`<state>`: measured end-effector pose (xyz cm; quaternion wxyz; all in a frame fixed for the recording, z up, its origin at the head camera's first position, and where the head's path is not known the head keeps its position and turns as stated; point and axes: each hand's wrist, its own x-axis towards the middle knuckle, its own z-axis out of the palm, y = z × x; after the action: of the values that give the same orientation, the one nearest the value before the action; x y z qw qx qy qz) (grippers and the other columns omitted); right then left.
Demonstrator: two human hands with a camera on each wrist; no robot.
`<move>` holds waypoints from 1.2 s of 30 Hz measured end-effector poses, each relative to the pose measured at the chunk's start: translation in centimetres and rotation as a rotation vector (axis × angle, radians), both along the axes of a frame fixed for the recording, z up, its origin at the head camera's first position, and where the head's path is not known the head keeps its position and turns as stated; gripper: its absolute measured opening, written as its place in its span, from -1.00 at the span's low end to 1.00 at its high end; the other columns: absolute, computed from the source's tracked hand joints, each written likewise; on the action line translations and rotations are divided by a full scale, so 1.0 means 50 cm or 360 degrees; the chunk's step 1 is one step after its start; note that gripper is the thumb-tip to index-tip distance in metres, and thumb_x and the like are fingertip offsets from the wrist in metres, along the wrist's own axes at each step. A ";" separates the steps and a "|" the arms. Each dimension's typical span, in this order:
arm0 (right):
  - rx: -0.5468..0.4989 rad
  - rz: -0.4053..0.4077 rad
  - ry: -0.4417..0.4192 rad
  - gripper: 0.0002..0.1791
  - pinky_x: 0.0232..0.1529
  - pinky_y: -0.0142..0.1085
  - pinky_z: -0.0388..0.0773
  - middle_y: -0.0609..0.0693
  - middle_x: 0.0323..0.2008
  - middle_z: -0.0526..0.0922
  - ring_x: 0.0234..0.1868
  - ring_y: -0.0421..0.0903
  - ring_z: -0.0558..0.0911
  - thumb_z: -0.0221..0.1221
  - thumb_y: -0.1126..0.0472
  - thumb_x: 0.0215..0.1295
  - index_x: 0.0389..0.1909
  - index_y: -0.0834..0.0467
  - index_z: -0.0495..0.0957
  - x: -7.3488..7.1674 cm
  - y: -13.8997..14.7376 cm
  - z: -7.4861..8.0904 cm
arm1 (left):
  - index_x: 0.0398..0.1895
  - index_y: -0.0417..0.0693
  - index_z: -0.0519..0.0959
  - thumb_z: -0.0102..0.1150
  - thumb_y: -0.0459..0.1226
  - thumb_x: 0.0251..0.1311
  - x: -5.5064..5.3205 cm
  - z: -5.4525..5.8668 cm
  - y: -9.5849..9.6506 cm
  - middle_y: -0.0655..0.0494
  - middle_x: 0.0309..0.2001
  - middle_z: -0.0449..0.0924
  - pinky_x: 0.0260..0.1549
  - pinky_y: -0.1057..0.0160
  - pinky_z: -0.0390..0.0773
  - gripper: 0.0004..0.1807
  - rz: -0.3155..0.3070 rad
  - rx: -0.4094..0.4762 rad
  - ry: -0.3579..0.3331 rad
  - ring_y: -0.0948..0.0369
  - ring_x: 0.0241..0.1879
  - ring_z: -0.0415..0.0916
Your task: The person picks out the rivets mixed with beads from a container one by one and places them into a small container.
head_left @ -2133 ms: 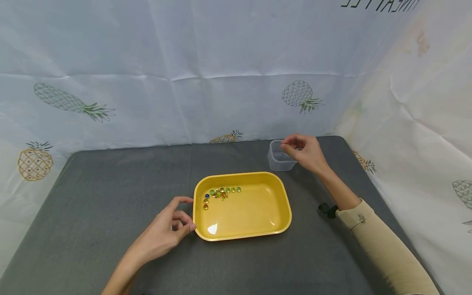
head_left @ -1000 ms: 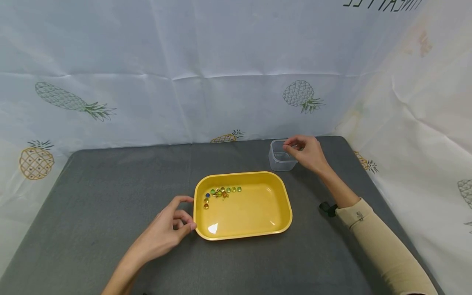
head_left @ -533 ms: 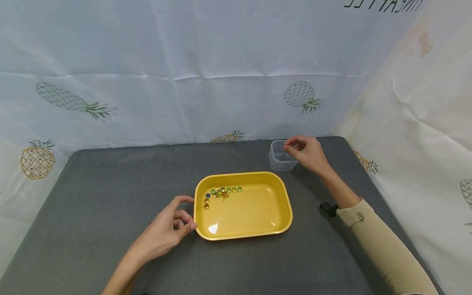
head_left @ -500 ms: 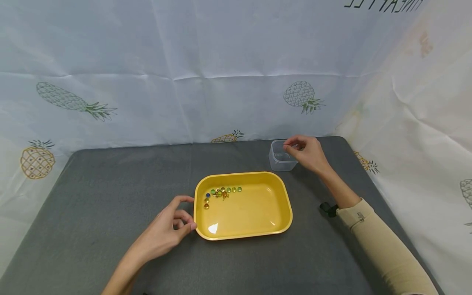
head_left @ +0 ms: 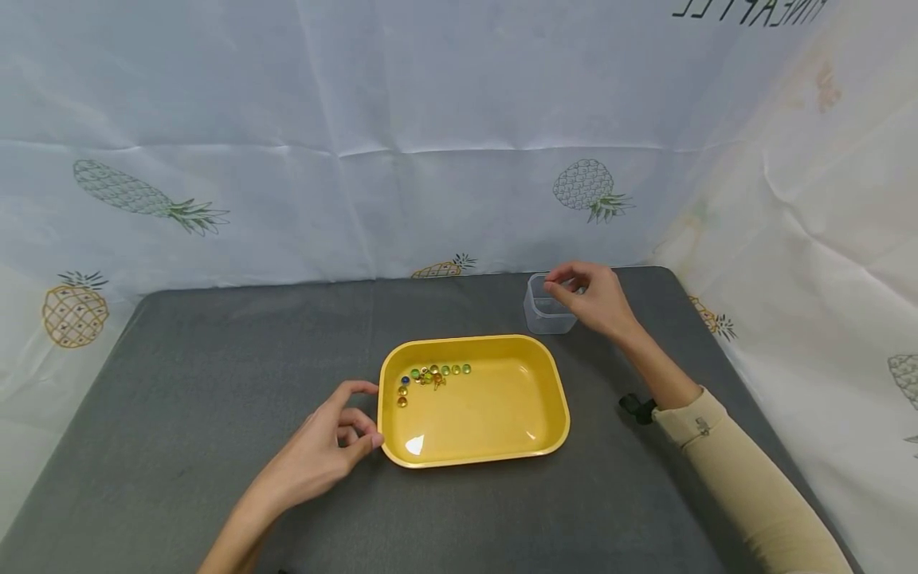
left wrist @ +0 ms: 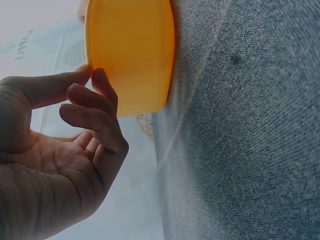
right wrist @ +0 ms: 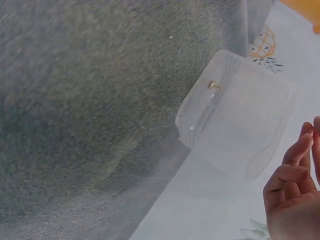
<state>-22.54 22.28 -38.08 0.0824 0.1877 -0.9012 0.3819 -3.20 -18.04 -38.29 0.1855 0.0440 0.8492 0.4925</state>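
A yellow tray (head_left: 473,414) lies on the dark grey table; my left hand (head_left: 326,442) holds its left side, thumb at the rim and fingers curled against the outer wall (left wrist: 132,60). Inside the tray, several glass beads (head_left: 455,370) in green, amber and blue run along the back and left, around a small cluster of gold pieces (head_left: 436,380). Over a clear plastic container (head_left: 548,321), my right hand (head_left: 591,299) has thumb and index tips together, with nothing visible between them. A tiny gold piece (right wrist: 215,86) shows low in the container in the right wrist view.
White cloth (head_left: 287,215) printed with pineapples hangs behind the table and on the right. A black strap (head_left: 636,409) is at my right wrist, by a beige sleeve (head_left: 746,478). The container stands near the table's back edge, behind the tray's right corner.
My right hand has shifted slightly to the left above the clear container. The left hand, tray and beads stay in place.
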 end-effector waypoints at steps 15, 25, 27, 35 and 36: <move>-0.0118 0.0202 -0.0019 -0.86 -0.28 -0.42 0.60 0.09 -0.16 0.80 -0.33 -0.20 0.67 0.38 0.25 0.47 -0.02 0.16 0.77 0.034 -0.043 0.043 | 0.50 -0.14 0.29 0.38 -0.31 0.44 -0.001 0.003 0.002 0.04 -0.25 0.75 -0.35 0.30 0.47 -0.33 0.0010 -0.0008 -0.0012 0.14 -0.43 0.61; -0.0106 0.0362 -0.0136 -0.82 -0.30 -0.34 0.61 0.04 -0.14 0.81 -0.28 -0.19 0.66 0.39 0.24 0.47 0.01 0.18 0.75 0.058 -0.082 0.057 | 0.50 -0.14 0.29 0.38 -0.31 0.44 -0.002 0.005 0.003 0.04 -0.24 0.75 -0.34 0.30 0.47 -0.33 0.0013 -0.0010 -0.0023 0.14 -0.43 0.61; -0.0104 0.0398 -0.0156 -0.81 -0.31 -0.34 0.60 0.05 -0.15 0.81 -0.29 -0.19 0.66 0.39 0.25 0.47 0.02 0.20 0.75 0.063 -0.088 0.059 | 0.50 -0.13 0.29 0.38 -0.32 0.44 -0.003 0.006 0.003 0.03 -0.24 0.75 -0.34 0.30 0.46 -0.34 0.0017 -0.0015 -0.0029 0.14 -0.43 0.60; -0.0195 0.0586 -0.0281 -0.84 -0.29 -0.36 0.58 0.05 -0.22 0.80 -0.29 -0.18 0.68 0.38 0.31 0.45 0.00 0.18 0.74 0.080 -0.113 0.068 | 0.50 -0.13 0.29 0.38 -0.31 0.43 -0.005 0.008 0.003 0.05 -0.25 0.75 -0.37 0.31 0.46 -0.33 0.0017 -0.0020 -0.0037 0.18 -0.46 0.58; -0.0203 0.0608 -0.0293 -0.84 -0.29 -0.37 0.59 0.05 -0.23 0.80 -0.29 -0.18 0.68 0.38 0.30 0.45 -0.01 0.16 0.74 0.081 -0.116 0.069 | 0.50 -0.13 0.29 0.38 -0.31 0.43 -0.005 0.008 0.003 0.05 -0.25 0.75 -0.37 0.30 0.46 -0.33 0.0016 -0.0018 -0.0036 0.18 -0.46 0.58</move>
<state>-18.46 16.48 -34.65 -0.0623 0.3137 -0.8271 0.4622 -3.45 -17.90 -37.88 0.1929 0.0333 0.8499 0.4892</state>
